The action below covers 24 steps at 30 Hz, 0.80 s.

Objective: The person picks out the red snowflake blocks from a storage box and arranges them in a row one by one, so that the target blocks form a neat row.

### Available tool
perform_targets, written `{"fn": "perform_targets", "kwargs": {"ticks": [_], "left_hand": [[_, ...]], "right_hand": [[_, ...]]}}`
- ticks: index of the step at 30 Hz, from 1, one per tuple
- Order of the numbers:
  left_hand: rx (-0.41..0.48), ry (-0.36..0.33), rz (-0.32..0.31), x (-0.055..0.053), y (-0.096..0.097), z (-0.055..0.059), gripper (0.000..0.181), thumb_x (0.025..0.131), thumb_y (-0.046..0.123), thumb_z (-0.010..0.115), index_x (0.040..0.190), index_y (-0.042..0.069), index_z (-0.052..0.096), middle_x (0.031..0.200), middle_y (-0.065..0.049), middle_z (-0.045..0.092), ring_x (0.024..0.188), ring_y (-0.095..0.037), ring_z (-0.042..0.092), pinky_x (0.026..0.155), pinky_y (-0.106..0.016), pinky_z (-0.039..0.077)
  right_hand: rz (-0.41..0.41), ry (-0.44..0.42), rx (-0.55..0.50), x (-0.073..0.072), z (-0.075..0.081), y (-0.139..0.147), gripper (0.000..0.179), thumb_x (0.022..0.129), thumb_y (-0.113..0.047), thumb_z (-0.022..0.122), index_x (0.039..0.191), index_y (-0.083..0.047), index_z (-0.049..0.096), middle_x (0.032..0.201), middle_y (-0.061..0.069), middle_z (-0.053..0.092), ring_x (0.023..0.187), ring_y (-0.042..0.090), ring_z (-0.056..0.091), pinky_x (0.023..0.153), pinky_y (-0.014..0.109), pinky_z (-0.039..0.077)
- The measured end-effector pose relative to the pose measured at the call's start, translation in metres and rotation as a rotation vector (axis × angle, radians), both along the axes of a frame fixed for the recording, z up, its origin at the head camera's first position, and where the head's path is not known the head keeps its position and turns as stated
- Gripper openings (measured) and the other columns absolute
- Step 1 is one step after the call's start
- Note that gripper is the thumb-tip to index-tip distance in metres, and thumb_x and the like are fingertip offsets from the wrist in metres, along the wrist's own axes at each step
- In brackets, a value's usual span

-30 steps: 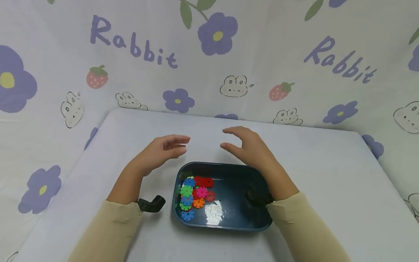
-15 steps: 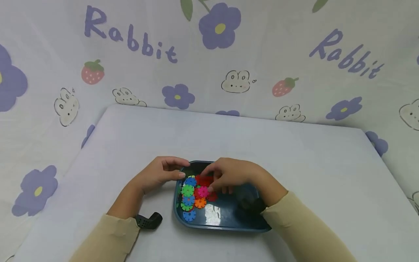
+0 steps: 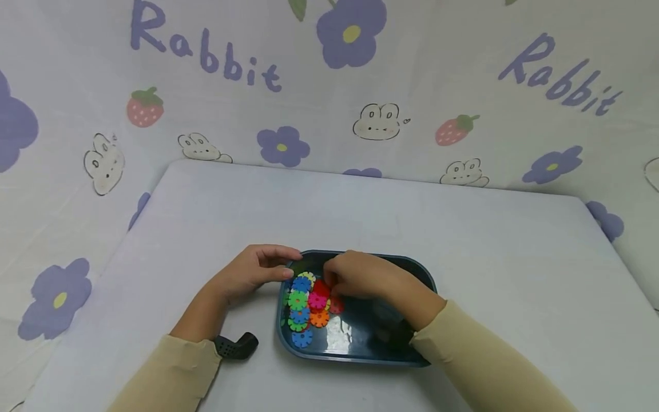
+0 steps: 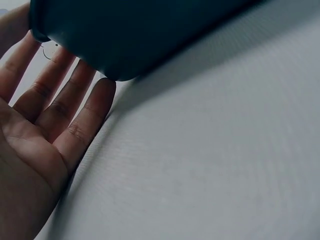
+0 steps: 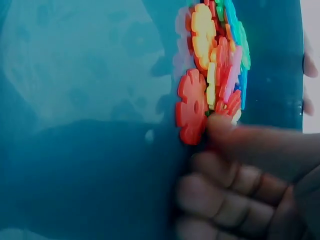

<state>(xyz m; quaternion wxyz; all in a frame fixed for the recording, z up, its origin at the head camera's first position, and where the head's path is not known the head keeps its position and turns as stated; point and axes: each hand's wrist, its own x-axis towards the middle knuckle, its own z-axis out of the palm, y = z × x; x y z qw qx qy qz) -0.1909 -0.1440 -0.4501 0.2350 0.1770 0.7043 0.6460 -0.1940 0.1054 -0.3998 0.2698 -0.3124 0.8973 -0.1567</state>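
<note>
Colourful plastic snowflake discs (image 3: 298, 300) lie piled at the left end of a dark blue-green tray (image 3: 360, 362). My right hand (image 3: 355, 274) reaches into the tray with curled fingers, its thumb and forefinger pinching at a red disc at the pile's edge. That disc is mostly hidden by the fingers, which are blurred in the right wrist view. Another red disc (image 5: 191, 106) stands out beside the thumb there. My left hand (image 3: 257, 272) is at the tray's back left corner, thumb at the rim; in the left wrist view its fingers (image 4: 82, 117) extend along the outer wall.
A white-covered table (image 3: 231, 212) extends around the tray. Behind it hangs a patterned cloth (image 3: 319, 114) with flowers, rabbits and strawberries. A black wrist device (image 3: 238, 346) sticks out from the left cuff, left of the tray.
Both hands have come down from above the table, the left to the tray's corner and the right leftward into the disc pile. Some discs at the pile have shifted slightly.
</note>
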Motion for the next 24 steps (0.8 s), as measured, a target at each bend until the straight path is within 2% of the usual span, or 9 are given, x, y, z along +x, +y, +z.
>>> {"fn": "perform_targets", "kwargs": {"ticks": [6,9,12,15,20,24], "left_hand": [[-0.001,-0.014,0.005,-0.001,0.0,0.001,0.035,0.09,0.015,0.071,0.124,0.007,0.066,0.131,-0.009,0.063,0.119,-0.026,0.058,0.096,-0.032,0.052],[0.008,-0.028,0.009,0.0,0.0,0.0,0.035,0.09,0.015,0.071,0.124,0.008,0.066,0.13,-0.008,0.063,0.12,-0.025,0.058,0.096,-0.032,0.052],[0.015,-0.034,0.006,0.0,0.0,0.001,0.037,0.089,0.017,0.072,0.124,0.008,0.066,0.13,-0.008,0.064,0.12,-0.024,0.058,0.097,-0.033,0.051],[0.017,-0.033,0.005,0.0,-0.001,0.002,0.037,0.089,0.019,0.073,0.124,0.008,0.066,0.128,-0.008,0.065,0.119,-0.024,0.058,0.097,-0.033,0.051],[0.016,-0.042,-0.002,-0.001,-0.002,0.003,0.036,0.089,0.018,0.072,0.124,0.009,0.067,0.126,-0.007,0.066,0.117,-0.024,0.059,0.098,-0.033,0.051],[0.022,-0.048,-0.008,0.0,-0.002,0.003,0.036,0.089,0.018,0.072,0.124,0.01,0.067,0.126,-0.006,0.067,0.117,-0.024,0.06,0.099,-0.036,0.05]], "right_hand": [[0.047,-0.065,-0.184,-0.004,-0.003,0.004,0.01,0.09,-0.027,0.072,0.085,-0.021,0.065,0.075,-0.008,0.064,0.069,0.01,0.057,0.065,0.026,0.052],[0.035,-0.111,-0.26,-0.005,-0.002,0.003,0.005,0.092,-0.022,0.068,0.097,-0.019,0.068,0.081,-0.008,0.065,0.073,0.011,0.059,0.07,0.027,0.054],[-0.001,-0.153,-0.324,-0.005,-0.001,0.003,0.022,0.093,-0.019,0.067,0.115,-0.017,0.067,0.081,-0.004,0.064,0.074,0.014,0.059,0.072,0.029,0.054],[-0.033,-0.204,-0.375,-0.005,0.002,0.002,0.029,0.094,-0.019,0.067,0.122,-0.015,0.065,0.079,-0.001,0.065,0.072,0.014,0.064,0.074,0.03,0.055],[-0.045,-0.241,-0.443,-0.006,0.008,0.0,0.024,0.092,-0.014,0.068,0.117,-0.012,0.07,0.089,0.0,0.071,0.076,0.017,0.071,0.077,0.028,0.058],[-0.069,-0.195,-0.47,-0.008,0.018,-0.002,0.028,0.088,-0.011,0.073,0.116,-0.014,0.071,0.098,-0.001,0.072,0.083,0.016,0.07,0.079,0.028,0.058]]}}
